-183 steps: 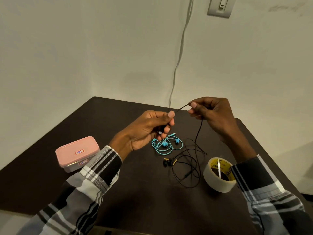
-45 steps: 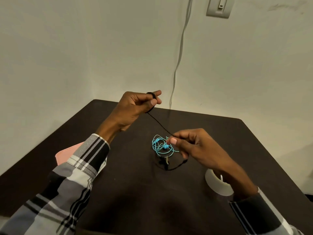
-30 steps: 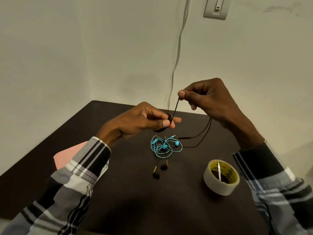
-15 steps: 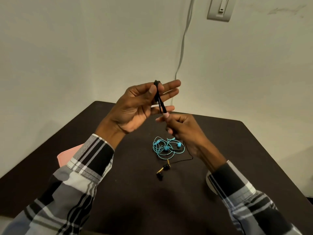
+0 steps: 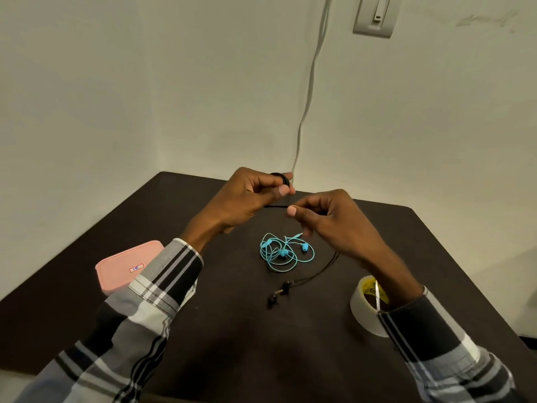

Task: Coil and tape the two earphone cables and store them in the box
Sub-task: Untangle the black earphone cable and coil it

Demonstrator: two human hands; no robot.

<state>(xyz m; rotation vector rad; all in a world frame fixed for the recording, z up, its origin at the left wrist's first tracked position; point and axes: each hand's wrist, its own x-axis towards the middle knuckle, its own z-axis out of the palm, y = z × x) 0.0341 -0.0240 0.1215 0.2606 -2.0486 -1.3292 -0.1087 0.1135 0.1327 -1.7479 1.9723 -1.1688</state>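
My left hand (image 5: 247, 199) is raised over the dark table and holds a small coil of the black earphone cable (image 5: 316, 273) wound round its fingertips. Just to its right, my right hand (image 5: 331, 222) pinches the same cable, a short taut stretch running between the two hands. The loose end trails down under my right hand to the table, where the two black earbuds (image 5: 279, 295) lie. The turquoise earphones (image 5: 283, 253) lie in a loose tangle on the table below my hands. The pink-lidded box (image 5: 125, 264) stands shut at the left, partly behind my left sleeve.
A roll of pale tape (image 5: 367, 305) stands on the table at the right, partly hidden by my right forearm. The dark table (image 5: 232, 344) sits in a corner between two pale walls. A white cord (image 5: 308, 91) hangs down the wall behind it.
Over the last second my right hand circled the left with the black cable, adding turns. Both hands have now dropped lower. Less loose cable lies on the table than six seconds ago.
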